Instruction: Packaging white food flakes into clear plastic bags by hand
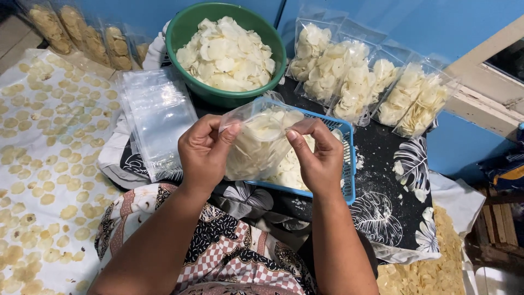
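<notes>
While both hands are up near the middle of the frame, the clear bag (261, 143) of pale chips hangs right between them, over the blue basket (347, 164). The left hand (204, 155) has its thumb and fingers closed on the bag's left upper edge, and the right hand (319, 158) pinches the right upper edge the same way, so the mouth is held open between the two grips and the filled part sags below the fingertips. The bag covers a good chunk of the basket, so I can only see its right side and front rim, plus a few loose chips inside. Up top in the center sits a green bowl (188, 33) heaped with white chips, its back rim cut off by the frame edge. To the right of it, filled bags (355, 76) lean in a row against the blue wall. Left of the hands there's a stack of empty bags (158, 114), hard to count since they're see-through and overlapping. More bags of yellower chips (82, 35) stand in the upper left, partly cropped. Yellowish chips lie spread on a sheet (43, 164) down the left side, and a pile (431, 267) is in the lower right corner, cut off at the bottom. Forearms hide most of the lap.
</notes>
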